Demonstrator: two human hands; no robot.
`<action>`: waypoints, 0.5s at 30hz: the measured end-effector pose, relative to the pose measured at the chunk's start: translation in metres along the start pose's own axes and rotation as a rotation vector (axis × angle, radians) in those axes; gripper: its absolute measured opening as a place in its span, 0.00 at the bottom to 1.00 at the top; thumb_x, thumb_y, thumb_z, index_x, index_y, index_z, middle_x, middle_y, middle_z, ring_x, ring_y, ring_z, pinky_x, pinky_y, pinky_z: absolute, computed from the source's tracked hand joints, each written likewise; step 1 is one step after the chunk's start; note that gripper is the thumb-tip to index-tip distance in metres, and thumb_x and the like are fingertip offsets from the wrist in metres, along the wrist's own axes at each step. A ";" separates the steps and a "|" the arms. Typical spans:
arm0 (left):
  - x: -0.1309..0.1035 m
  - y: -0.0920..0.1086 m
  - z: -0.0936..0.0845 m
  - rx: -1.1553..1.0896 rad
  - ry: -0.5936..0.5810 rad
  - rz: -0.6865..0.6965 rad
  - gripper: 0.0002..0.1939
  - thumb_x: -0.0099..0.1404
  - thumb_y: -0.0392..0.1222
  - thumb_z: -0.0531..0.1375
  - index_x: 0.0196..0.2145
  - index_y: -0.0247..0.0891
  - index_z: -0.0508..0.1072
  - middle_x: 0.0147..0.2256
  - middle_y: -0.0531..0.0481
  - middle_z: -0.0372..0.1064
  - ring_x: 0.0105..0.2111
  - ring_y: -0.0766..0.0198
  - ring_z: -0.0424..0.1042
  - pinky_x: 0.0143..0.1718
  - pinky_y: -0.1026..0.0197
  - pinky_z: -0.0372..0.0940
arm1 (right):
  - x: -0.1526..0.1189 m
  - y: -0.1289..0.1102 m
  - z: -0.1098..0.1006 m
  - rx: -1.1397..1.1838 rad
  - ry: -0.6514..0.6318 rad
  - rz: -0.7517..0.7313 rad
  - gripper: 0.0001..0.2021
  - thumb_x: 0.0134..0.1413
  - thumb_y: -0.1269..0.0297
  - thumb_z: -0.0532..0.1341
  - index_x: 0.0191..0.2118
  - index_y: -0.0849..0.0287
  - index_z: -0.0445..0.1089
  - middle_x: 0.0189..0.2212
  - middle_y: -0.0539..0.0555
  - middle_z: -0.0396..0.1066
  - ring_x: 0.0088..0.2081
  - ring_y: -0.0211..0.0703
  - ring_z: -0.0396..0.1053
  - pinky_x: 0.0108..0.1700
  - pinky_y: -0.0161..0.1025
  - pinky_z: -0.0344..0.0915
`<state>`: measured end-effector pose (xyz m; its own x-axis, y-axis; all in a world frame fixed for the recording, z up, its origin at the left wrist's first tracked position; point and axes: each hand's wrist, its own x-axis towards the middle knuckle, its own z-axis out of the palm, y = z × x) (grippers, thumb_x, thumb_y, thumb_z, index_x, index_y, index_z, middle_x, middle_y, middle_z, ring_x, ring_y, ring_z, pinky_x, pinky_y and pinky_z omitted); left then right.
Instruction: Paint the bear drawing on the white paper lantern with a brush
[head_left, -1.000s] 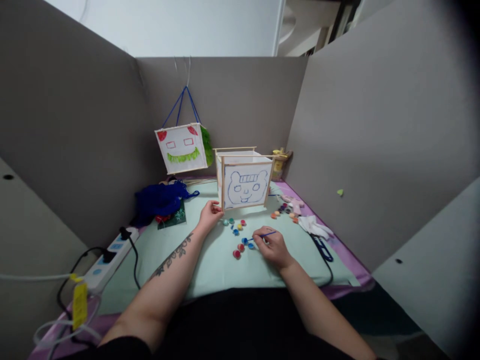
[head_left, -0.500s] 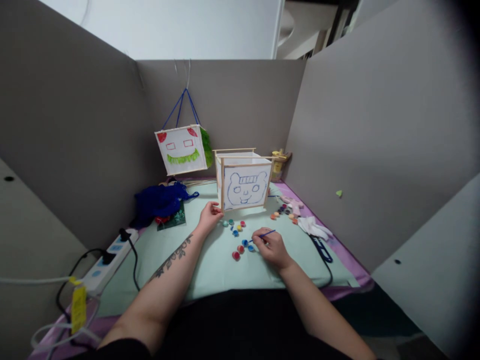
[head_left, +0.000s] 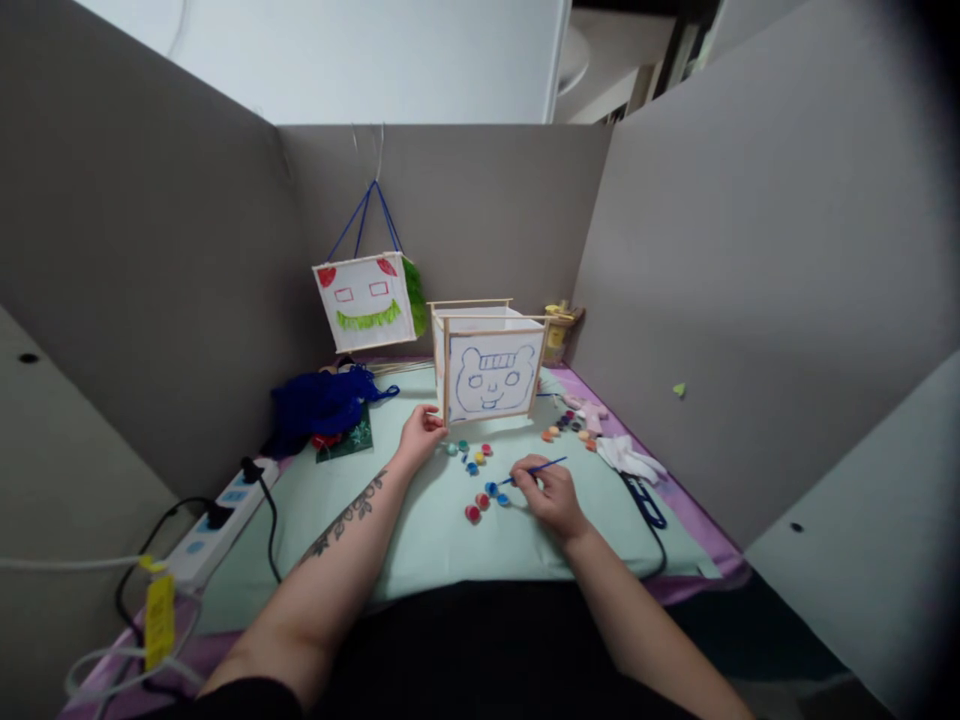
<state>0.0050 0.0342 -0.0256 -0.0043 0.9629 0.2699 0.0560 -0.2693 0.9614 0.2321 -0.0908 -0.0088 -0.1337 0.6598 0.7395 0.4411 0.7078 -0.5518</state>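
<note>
The tabletop (head_left: pixel 442 550) supports a lantern (head_left: pixel 495 380), likely light and fragile; grip its frame. Left hand's (head_left: pixel 418 438) fingers pinch its lower corner; right hand's (head_left: pixel 553 498) fingers pinch a paintbrush (head_left: pixel 553 464) before it.

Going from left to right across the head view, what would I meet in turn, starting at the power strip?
Power strip → hanging box with the green mouth → standing frame with the blue drawing → white cloth → small green heart on the right-hand panel.

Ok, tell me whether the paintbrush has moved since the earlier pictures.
Yes: the paintbrush, in the right hand, has moved a little; its handle end has shifted rightward, judged against the blue paint pot near its tip.
</note>
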 end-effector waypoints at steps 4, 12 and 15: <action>-0.001 0.000 0.001 0.000 0.013 -0.001 0.21 0.43 0.30 0.63 0.36 0.37 0.62 0.24 0.56 0.65 0.24 0.69 0.66 0.29 0.65 0.62 | 0.007 0.000 -0.006 0.059 0.218 0.076 0.08 0.55 0.67 0.55 0.28 0.59 0.68 0.23 0.51 0.70 0.27 0.40 0.69 0.31 0.36 0.66; -0.003 0.007 0.000 -0.002 0.020 0.000 0.22 0.43 0.30 0.63 0.37 0.36 0.63 0.24 0.56 0.65 0.24 0.69 0.67 0.30 0.65 0.62 | 0.071 -0.022 0.012 0.048 0.284 -0.020 0.06 0.54 0.66 0.56 0.33 0.59 0.70 0.28 0.52 0.71 0.30 0.39 0.70 0.32 0.36 0.67; -0.003 0.008 0.000 -0.012 0.029 -0.001 0.21 0.44 0.30 0.63 0.37 0.36 0.62 0.24 0.56 0.65 0.25 0.69 0.67 0.30 0.64 0.62 | 0.071 -0.009 0.033 -0.034 0.300 -0.026 0.07 0.54 0.66 0.55 0.31 0.59 0.70 0.27 0.53 0.72 0.28 0.39 0.68 0.31 0.36 0.66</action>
<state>0.0059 0.0295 -0.0191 -0.0331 0.9621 0.2707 0.0437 -0.2692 0.9621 0.1888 -0.0418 0.0361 0.1205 0.5337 0.8370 0.4712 0.7114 -0.5214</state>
